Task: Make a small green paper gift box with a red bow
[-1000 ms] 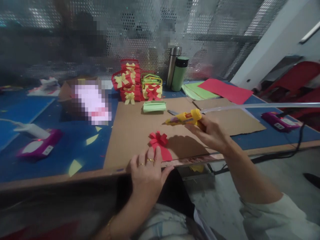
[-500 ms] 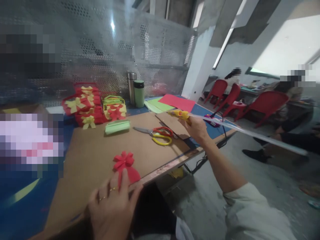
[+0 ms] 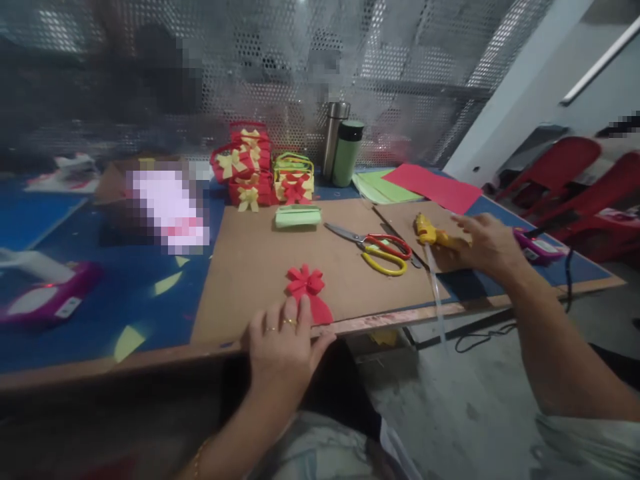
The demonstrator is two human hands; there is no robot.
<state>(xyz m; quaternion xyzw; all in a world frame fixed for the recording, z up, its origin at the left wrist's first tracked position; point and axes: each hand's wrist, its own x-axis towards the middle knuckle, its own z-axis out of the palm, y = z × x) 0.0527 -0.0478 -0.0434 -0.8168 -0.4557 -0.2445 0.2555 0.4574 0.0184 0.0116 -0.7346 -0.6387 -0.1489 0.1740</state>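
My left hand point(image 3: 285, 340) lies at the table's near edge, fingers stretched flat and thumb apart. Its fingertips rest on the lower part of a red paper flower point(image 3: 306, 283) with a curved red piece point(image 3: 320, 311) below the petals. Over on the right, my right hand point(image 3: 493, 250) has its fingers extended just above the handle end of a yellow glue gun point(image 3: 430, 232). The gun lies on the cardboard, its clear glue stick point(image 3: 436, 287) hanging past the edge. Scissors point(image 3: 373, 248) with red and yellow handles lie between the hands.
A folded green paper piece point(image 3: 299, 217) lies behind the flower. Red boxes with yellow bows point(image 3: 245, 167), a yellow-green box point(image 3: 294, 183) and two flasks point(image 3: 349, 153) stand at the back. Coloured sheets point(image 3: 433, 187) and a purple device point(image 3: 537, 247) are to the right.
My right hand has brought the glue gun down onto the cardboard and loosened its fingers. My left hand stays at the red flower. The view has turned left.
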